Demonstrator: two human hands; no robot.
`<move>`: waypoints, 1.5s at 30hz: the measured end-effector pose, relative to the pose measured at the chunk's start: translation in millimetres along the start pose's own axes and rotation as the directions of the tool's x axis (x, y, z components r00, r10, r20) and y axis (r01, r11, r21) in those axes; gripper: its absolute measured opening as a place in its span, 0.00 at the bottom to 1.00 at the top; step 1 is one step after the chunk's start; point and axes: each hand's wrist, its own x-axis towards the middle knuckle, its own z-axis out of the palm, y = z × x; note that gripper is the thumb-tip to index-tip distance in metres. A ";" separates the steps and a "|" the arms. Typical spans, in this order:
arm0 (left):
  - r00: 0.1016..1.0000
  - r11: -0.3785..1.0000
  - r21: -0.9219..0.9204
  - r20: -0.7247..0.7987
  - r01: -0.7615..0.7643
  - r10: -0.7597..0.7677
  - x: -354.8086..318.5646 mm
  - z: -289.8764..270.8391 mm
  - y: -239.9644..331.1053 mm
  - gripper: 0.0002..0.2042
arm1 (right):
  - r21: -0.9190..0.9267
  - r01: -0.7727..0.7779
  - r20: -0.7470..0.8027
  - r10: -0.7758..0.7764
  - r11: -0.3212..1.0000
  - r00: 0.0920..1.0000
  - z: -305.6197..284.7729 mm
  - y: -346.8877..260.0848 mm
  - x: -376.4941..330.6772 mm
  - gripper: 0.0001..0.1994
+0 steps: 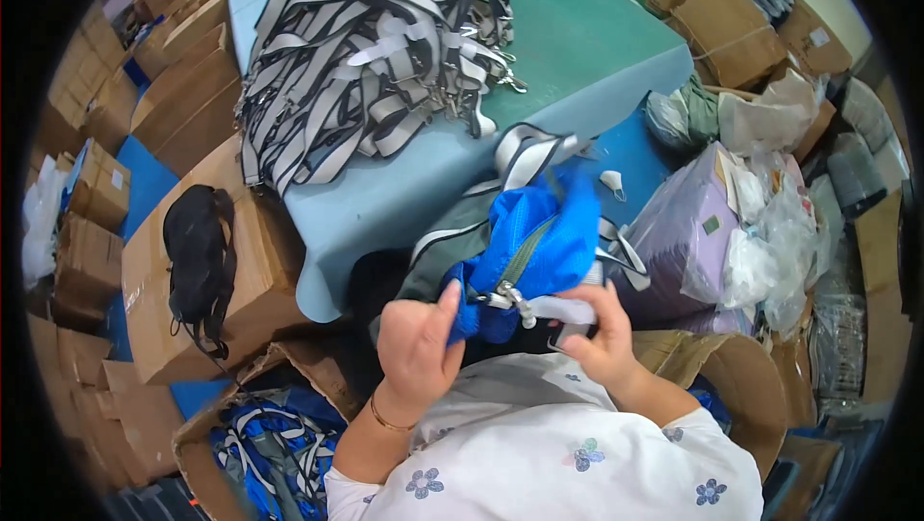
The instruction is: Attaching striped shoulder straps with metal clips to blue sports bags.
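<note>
A bright blue fabric bag (539, 242) with a grey panel (448, 266) and an olive zipper strip hangs in front of me. My left hand (419, 348) is closed, pinching the bag's lower left edge. On the right, my right hand (602, 329) pinches a pale strap end (563, 309) between thumb and fingers. A metal snap hook (520, 304) lies against the bag, beside that strap. From the bag's top rises a grey-and-black webbing strap (529, 151). Part of the blue fabric is blurred.
A heap of grey-and-black straps (375, 59) with metal hooks covers much of the table (597, 50). A black pouch (199, 256) rests on a carton (269, 290) at left. Blue bags (274, 454) fill an open box below. Plastic-wrapped purple bundles (683, 218) stand right.
</note>
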 end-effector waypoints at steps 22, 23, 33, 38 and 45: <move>0.964 0.986 0.148 0.242 0.078 -0.113 -28.0 -20.7 14.4 0.16 | -0.527 0.105 0.174 -0.013 0.843 0.985 -25.1 15.4 6.0 0.05; 0.924 0.992 0.023 0.362 0.121 -0.121 -15.6 -13.6 23.9 0.17 | -0.514 0.179 0.217 -0.076 0.839 0.973 -21.4 8.7 10.0 0.06; 0.787 0.998 -0.032 0.616 0.062 -0.029 -70.7 38.8 -17.9 0.13 | -0.587 0.254 0.316 -0.071 0.769 0.946 -44.3 21.2 6.1 0.05; 0.860 0.949 -0.090 0.455 0.301 -0.230 -69.7 43.4 -13.9 0.18 | -0.508 0.281 0.363 -0.094 0.814 0.927 -35.6 10.9 7.9 0.07; 0.850 0.975 -0.063 0.504 0.211 -0.151 -45.9 66.0 9.0 0.15 | -0.467 0.360 0.441 -0.140 0.808 0.886 -26.9 8.7 7.7 0.09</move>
